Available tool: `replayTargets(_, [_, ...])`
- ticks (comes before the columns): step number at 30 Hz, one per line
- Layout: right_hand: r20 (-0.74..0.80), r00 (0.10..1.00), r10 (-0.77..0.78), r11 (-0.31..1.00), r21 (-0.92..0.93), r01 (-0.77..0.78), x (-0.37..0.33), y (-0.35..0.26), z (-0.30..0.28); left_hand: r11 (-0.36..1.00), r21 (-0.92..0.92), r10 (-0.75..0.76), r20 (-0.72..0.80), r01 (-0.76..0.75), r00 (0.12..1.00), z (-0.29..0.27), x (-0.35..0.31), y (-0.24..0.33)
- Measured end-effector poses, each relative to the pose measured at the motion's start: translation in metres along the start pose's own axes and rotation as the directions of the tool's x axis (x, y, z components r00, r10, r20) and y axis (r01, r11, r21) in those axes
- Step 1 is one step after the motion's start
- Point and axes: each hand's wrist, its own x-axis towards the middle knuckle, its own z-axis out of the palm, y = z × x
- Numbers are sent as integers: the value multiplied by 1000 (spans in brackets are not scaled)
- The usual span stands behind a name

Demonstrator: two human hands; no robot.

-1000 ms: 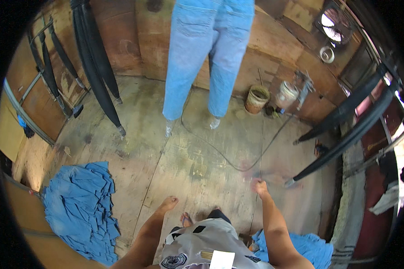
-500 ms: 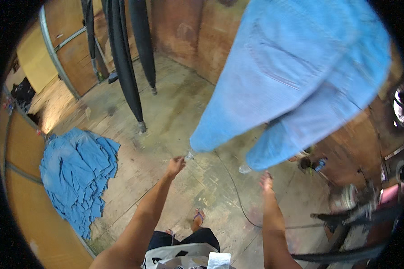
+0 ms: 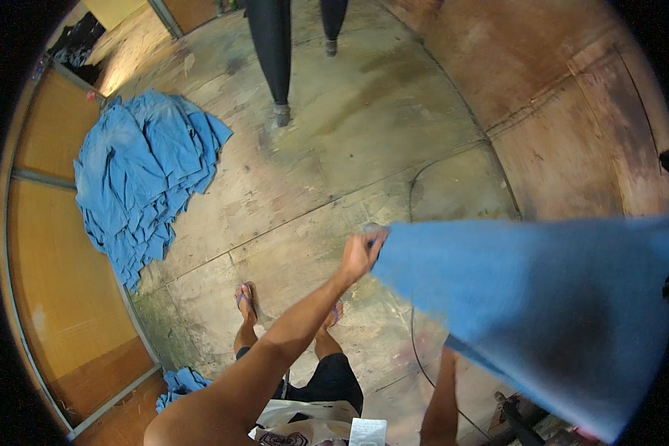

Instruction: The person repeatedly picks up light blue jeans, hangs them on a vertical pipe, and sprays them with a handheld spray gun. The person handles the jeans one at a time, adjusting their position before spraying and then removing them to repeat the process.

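Observation:
A pair of light blue jeans (image 3: 531, 290) stretches across the right side of the view, one leg end coming to my left hand. My left hand (image 3: 364, 253) is closed around that hem, where a small greyish tip shows by the fingers. Lower down, my right forearm (image 3: 442, 394) reaches up to the lower edge of the denim. The fabric hides the fingers of my right hand, so their grip does not show. Dark blurred shading lies across the middle of the jeans.
A heap of blue denim (image 3: 145, 163) lies on the worn floor at left, beside a wooden panel wall (image 3: 67, 297). Two black tapered legs (image 3: 271, 59) hang at the top. A thin cable (image 3: 416, 349) runs over the floor. More blue cloth (image 3: 178, 386) sits lower left.
My view has turned to the right and downward. The jeans hung with both legs toward me; now they stretch sideways to the right. My left hand has closed on a hem, and my right hand has gone behind the fabric.

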Motion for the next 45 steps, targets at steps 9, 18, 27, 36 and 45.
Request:
replayTargets(9, [186, 905, 382, 912, -232, -338, -141, 241, 93, 926, 326, -202, 10, 188, 979, -66, -69, -192])
replayTargets(18, [146, 748, 648, 742, -346, -575, -285, 431, 89, -293, 796, -769, -525, 530, 364, -405, -286, -523])
replayTargets(27, [439, 578, 688, 723, -485, -493, -365, 362, 169, 168, 154, -986, 24, 974, 166, -572, -437, -362])
replayTargets(36, [953, 289, -90, 716, -140, 684, -578, 74, 531, 485, 726, -316, -376, 488, 871, -863, -146, -74])
replayTargets(45, [913, -12, -408, 883, 397, 252, -788, -106, 524, 843, 478, 530, -816, -247, 229, -1036, -265, 328])
